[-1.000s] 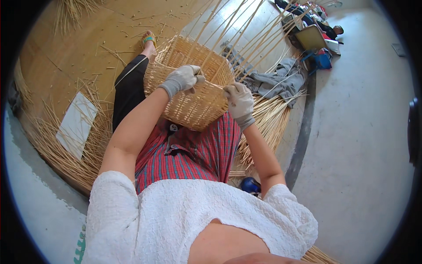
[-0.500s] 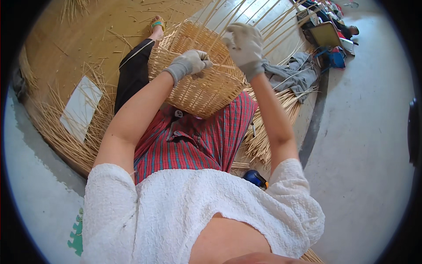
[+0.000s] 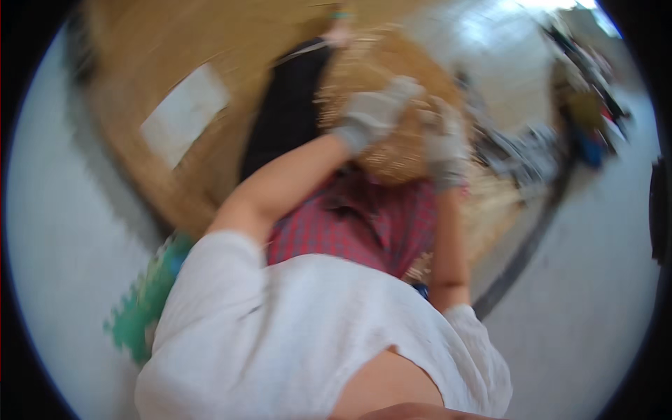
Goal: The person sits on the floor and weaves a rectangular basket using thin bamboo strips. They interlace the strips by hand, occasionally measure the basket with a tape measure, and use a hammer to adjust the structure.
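Observation:
A woven basket [image 3: 392, 157] of tan cane strips rests against my lap, smeared by motion. My left hand [image 3: 381, 108], in a pale grey knit glove, lies over the basket's near side with its fingertips toward the middle. Close to it on the right, my right hand [image 3: 446, 143], gloved the same way, is up against the basket's right side. The fingers of both hands are too blurred to show whether they grip the weave or a strip. The long upright canes of the basket cannot be made out now.
Left of the basket, a white sheet [image 3: 185, 112] lies on the brown floor mat. A grey cloth [image 3: 528, 157] and loose canes are to the right. Green foam mat pieces [image 3: 143, 308] lie at lower left; a blurred pile [image 3: 588, 105] stands at upper right.
The whole view has swung and blurred, so the surroundings appear shifted. My right hand has come down from the upright canes to the basket's side, nearer my left hand.

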`<move>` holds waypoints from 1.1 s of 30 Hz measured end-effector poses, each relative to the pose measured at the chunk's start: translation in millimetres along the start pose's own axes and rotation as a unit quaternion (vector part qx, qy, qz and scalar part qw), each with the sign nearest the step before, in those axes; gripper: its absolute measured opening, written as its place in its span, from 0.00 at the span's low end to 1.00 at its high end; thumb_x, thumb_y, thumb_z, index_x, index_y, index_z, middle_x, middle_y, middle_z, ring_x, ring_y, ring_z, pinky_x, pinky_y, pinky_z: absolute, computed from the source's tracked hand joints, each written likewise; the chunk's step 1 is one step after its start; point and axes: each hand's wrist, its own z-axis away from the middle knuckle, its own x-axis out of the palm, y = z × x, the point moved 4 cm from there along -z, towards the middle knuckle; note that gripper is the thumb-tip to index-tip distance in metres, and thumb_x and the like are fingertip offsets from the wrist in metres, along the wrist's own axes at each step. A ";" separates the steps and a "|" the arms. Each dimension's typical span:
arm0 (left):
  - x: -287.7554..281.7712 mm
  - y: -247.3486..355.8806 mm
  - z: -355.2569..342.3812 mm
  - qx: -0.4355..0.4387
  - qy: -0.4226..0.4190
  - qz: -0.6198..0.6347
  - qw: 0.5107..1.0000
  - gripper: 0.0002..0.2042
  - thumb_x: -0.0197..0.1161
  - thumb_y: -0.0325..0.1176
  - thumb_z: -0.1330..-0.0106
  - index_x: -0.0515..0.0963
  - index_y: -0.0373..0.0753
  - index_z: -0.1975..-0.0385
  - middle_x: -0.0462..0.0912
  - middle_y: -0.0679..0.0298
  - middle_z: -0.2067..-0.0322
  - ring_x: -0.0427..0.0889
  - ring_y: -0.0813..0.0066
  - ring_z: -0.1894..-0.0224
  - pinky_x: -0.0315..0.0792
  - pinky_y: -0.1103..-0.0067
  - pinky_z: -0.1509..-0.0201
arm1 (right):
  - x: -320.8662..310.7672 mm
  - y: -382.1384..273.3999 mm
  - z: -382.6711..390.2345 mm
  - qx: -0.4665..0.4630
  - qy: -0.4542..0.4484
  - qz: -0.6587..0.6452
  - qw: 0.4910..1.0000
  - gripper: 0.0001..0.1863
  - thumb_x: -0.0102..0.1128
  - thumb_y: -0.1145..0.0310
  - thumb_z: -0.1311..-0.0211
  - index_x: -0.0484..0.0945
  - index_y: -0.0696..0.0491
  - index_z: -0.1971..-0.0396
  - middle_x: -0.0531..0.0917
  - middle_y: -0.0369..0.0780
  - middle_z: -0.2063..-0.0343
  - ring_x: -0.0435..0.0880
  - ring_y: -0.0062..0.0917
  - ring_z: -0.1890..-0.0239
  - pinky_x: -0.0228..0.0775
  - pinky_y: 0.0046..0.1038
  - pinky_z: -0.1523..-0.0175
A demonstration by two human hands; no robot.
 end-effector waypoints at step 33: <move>-258.1 -171.5 436.4 -0.599 0.527 0.330 0.505 0.21 0.50 0.14 0.31 0.76 0.44 0.43 0.82 0.55 0.61 0.78 0.71 0.69 0.73 0.78 0.74 | 15.0 -7.6 10.8 0.057 0.056 -0.018 0.997 0.27 0.63 0.67 0.34 0.71 0.50 0.36 0.74 0.44 0.38 0.79 0.39 0.45 0.74 0.37 0.45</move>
